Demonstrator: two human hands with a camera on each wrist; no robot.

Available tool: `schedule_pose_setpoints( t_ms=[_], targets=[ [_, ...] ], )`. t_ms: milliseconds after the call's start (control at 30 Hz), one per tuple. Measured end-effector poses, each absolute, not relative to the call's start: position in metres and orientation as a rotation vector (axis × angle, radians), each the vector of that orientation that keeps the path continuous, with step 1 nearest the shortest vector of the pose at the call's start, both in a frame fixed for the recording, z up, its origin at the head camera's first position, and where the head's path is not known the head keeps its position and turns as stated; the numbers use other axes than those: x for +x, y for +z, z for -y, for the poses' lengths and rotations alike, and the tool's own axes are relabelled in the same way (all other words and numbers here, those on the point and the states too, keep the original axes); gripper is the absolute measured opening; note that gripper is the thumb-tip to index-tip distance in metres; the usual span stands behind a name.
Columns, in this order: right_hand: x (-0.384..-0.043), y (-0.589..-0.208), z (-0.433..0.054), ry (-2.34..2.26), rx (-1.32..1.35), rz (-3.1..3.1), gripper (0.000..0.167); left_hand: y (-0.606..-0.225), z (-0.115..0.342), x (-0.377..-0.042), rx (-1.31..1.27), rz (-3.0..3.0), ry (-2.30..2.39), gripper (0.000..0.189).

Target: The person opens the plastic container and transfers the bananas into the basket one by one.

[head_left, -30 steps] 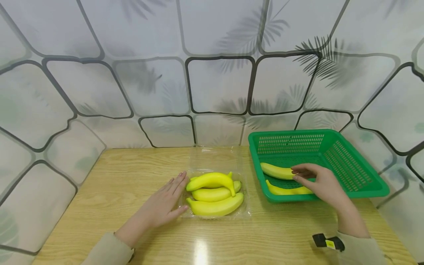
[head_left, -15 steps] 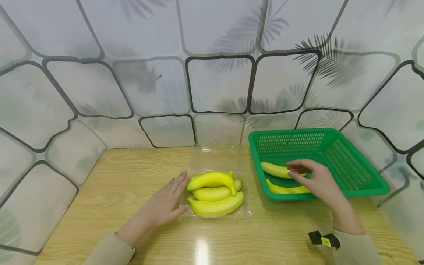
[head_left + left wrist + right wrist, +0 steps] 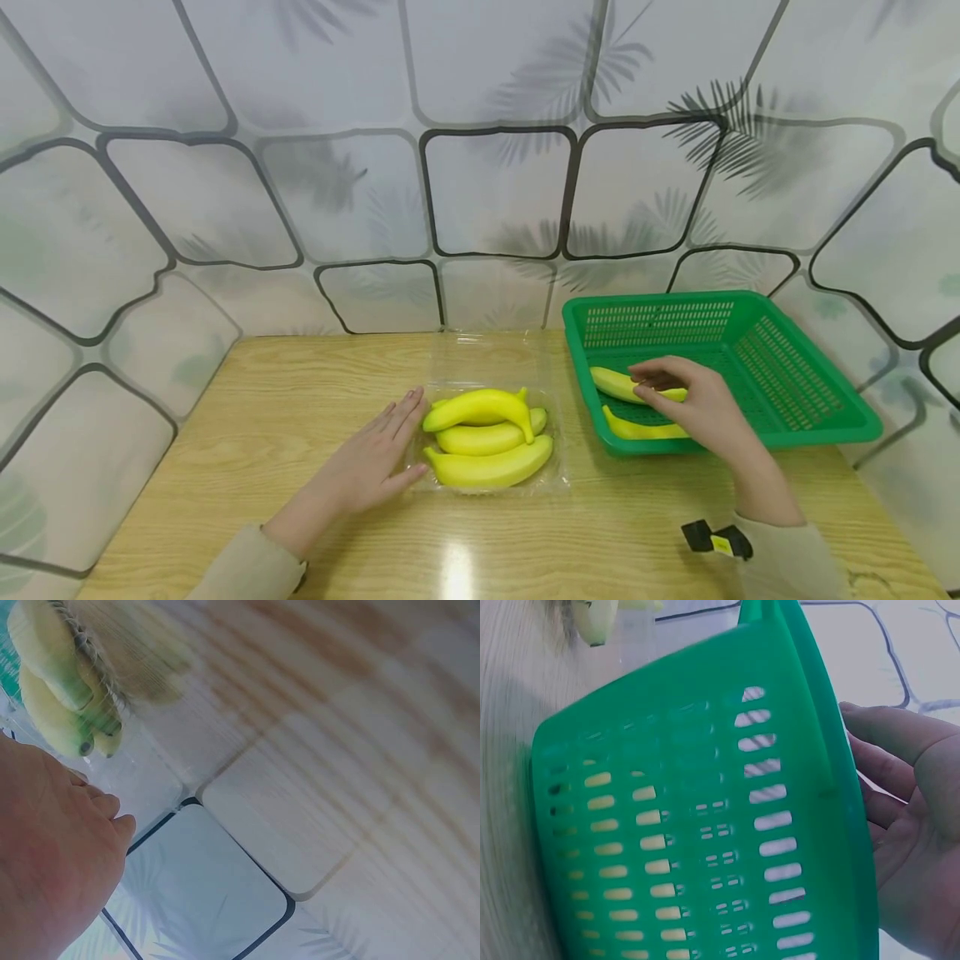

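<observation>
Sleeves (image 3: 247, 568) lead my two hands in over the worktop (image 3: 337, 367), set well apart because the containers they attend to stand apart. My left hand (image 3: 367, 462) grasps nothing: its fingers lie straight by the left rim of a clear plastic clamshell (image 3: 558, 483), bracing it, I judge, since such thin packaging could slide. In it, a front banana (image 3: 491, 468) and a middle banana (image 3: 480, 440) lie alongside each other; behind them a top banana (image 3: 480, 407) sits higher, one end over the middle one, perhaps for want of floor space.

Toward the worktop's back right corner stands a green plastic basket (image 3: 832, 435). A slim banana (image 3: 637, 430) lies along its front edge and a rear banana (image 3: 615, 383) just beyond, both near its front left corner, closest to the clamshell. Above them my right hand (image 3: 690, 404) has a released grip, fingers loosely bent, thumb apart, nothing between.

Farther off, the clear lid (image 3: 487, 358) is folded back to the worktop's back edge, leaving the fruit uncovered.
</observation>
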State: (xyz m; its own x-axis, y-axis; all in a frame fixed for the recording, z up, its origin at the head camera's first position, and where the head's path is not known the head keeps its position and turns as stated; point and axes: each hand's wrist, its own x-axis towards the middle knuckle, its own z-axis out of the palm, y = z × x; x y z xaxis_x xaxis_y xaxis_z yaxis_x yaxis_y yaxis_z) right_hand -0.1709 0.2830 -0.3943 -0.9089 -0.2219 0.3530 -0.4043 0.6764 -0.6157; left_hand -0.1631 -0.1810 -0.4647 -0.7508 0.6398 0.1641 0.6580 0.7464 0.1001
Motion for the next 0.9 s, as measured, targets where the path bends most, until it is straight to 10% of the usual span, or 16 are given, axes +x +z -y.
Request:
schedule_pose_setpoints(
  t_ms=[900],
  targets=[
    [-0.183, -0.389, -0.238, 1.138, 0.647, 2.61, 0.024, -0.467, 0.182, -0.163, -1.045, 2.82, -0.213, 0.085]
  ],
)
